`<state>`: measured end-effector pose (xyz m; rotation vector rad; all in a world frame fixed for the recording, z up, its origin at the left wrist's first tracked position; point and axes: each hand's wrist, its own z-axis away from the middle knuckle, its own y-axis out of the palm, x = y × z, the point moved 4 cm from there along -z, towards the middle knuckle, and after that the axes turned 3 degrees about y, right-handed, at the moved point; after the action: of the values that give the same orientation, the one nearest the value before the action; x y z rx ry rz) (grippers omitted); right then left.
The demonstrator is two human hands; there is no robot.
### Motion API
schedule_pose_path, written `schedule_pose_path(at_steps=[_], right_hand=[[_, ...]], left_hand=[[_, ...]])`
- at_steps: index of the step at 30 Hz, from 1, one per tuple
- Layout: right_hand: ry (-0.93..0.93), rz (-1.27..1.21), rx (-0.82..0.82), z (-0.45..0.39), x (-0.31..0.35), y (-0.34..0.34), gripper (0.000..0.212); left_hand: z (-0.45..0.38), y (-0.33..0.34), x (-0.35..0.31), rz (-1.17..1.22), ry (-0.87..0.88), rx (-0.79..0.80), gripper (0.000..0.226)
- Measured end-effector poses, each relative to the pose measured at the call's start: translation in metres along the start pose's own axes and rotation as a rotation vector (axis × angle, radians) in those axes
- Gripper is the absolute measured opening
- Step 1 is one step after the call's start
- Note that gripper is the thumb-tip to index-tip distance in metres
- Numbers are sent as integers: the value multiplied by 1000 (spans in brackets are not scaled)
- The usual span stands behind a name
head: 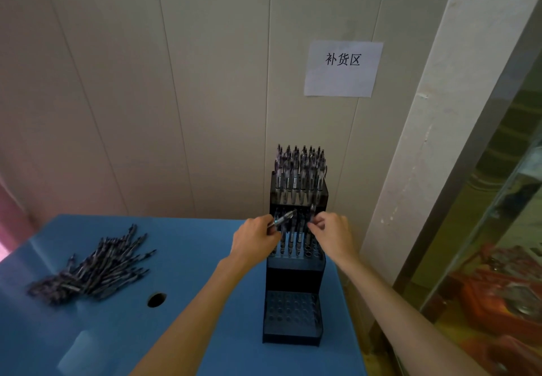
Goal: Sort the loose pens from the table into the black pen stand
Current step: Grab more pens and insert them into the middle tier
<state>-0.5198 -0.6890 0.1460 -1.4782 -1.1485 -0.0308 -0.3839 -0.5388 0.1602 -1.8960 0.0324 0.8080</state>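
Pens [299, 176] already fill the top tier of the black pen stand [294, 270] at centre right of the frame, a few stand in its middle tier, and the lowest tier's holes look bare. The left hand [255, 239] pinches one pen [283, 219] whose long axis slants up and to the right, its tip over the middle tier, while the right hand [330, 233], just right of it and equally close, has fingers curled on what appears to be another pen going into that tier. Loose pens [93, 270] lie heaped well apart on the blue counter [187, 261] at lower left.
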Motion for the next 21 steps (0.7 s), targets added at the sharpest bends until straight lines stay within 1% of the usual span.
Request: schedule_pose_path(at_steps=[4, 8, 13, 15, 17, 19, 21], right_hand=[[34, 87, 91, 8, -8, 9, 13], [53, 65, 70, 10, -11, 15, 16], [47, 115, 89, 7, -13, 17, 24], [47, 137, 86, 7, -11, 13, 23], [50, 141, 45, 9, -7, 6, 19], [51, 50, -9, 12, -1, -3, 15], [72, -120, -29, 14, 6, -10, 9]], left_hand=[[-1, 2, 3, 3, -3, 7, 27], [-2, 5, 5, 7, -3, 17, 27], [-5, 11, 7, 26, -16, 34, 25], [-7, 15, 5, 62, -9, 51, 26], [-8, 19, 3, 133, -6, 58, 29], [-10, 23, 1, 202, -13, 54, 32], [-12, 27, -2, 229, -11, 60, 33]])
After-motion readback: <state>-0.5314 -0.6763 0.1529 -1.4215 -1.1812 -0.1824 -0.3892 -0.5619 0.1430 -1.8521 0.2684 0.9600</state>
